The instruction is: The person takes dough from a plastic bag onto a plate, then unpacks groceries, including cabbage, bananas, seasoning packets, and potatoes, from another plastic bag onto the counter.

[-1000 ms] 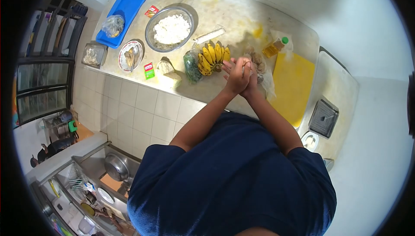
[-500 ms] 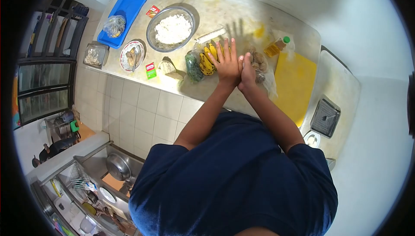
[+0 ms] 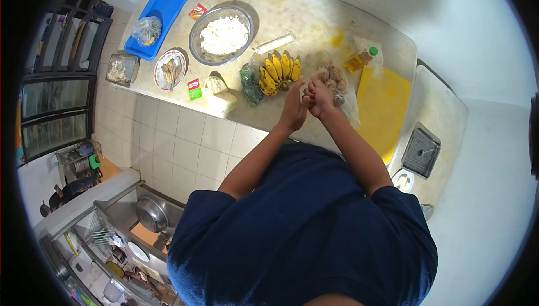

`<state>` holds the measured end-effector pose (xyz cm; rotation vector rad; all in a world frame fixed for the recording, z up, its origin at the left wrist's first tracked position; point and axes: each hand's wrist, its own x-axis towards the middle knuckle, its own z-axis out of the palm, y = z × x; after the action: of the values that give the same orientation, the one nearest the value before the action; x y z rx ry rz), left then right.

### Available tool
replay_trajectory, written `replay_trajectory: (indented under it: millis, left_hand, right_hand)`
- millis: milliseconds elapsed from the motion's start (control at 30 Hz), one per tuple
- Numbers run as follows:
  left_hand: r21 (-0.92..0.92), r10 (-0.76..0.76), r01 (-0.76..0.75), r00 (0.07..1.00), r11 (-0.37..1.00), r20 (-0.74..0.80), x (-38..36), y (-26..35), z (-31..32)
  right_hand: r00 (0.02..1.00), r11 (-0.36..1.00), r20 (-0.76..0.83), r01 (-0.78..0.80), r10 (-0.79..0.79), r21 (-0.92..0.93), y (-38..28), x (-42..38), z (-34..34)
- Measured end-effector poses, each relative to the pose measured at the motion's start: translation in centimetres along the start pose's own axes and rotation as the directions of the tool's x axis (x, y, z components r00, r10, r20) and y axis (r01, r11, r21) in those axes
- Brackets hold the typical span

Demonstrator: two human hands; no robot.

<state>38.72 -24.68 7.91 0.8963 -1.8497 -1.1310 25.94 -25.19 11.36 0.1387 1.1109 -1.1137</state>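
My left hand (image 3: 293,107) is turned edge-on above the front of the counter, its fingers stretched out and nothing seen in it. Close against it, my right hand (image 3: 320,98) has its fingers curled in, with no object visible in them. Just beyond the left hand lies a bunch of yellow bananas (image 3: 275,73). Beside the bananas is a bag of green vegetables (image 3: 252,85). Past my right hand sits a clear plastic bag of brown round produce (image 3: 337,79), partly hidden by that hand.
A steel bowl of white shreds (image 3: 223,34), a blue tray (image 3: 174,3), a plate (image 3: 170,70), a green packet (image 3: 194,89) and a cabbage piece (image 3: 216,85) stand leftward. Rightward are an oil bottle (image 3: 359,60), a yellow board (image 3: 383,109) and a black tray (image 3: 421,150).
My left hand, spread flat against the right before, has turned edge-on and drawn back, uncovering the bananas. My right hand's fingers have curled in.
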Motion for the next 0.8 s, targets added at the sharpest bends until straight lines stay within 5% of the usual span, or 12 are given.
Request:
replay_trajectory:
  millis: [200, 300, 400, 600, 700, 800]
  left_hand:
    - [0.009, -0.117, 0.117, 0.993, 0.993, -0.012, -1.8, -2.0, -1.3]
    - [0.003, -0.165, 0.165, 0.986, 0.986, -0.007, -2.5, -3.7, -1.7]
    - [0.008, -0.196, 0.196, 0.980, 0.981, 0.022, -2.8, -4.2, -2.5]
    - [0.055, -0.275, 0.270, 0.956, 0.961, 0.107, -3.4, -5.0, -3.7]
    - [0.063, -0.283, 0.277, 0.951, 0.959, 0.123, -3.3, -5.5, -3.7]
    - [0.072, -0.288, 0.280, 0.946, 0.957, 0.146, -3.3, -5.7, -3.5]
  right_hand:
    - [0.993, 0.991, 0.108, 0.056, -0.043, -0.123, 0.9, 1.1, -1.7]
    - [0.999, 0.998, 0.042, 0.014, -0.012, -0.055, 0.2, 2.2, -1.5]
    - [0.997, 0.973, -0.002, 0.080, -0.082, -0.214, -1.6, 3.0, -2.0]
    - [0.946, 0.948, -0.129, 0.276, -0.298, -0.159, -5.7, 6.8, -2.5]
    - [0.870, 0.869, -0.010, 0.493, -0.493, -0.040, -7.6, 6.8, -1.3]
    - [0.881, 0.912, -0.243, 0.409, -0.405, -0.036, -9.1, 6.6, -0.4]
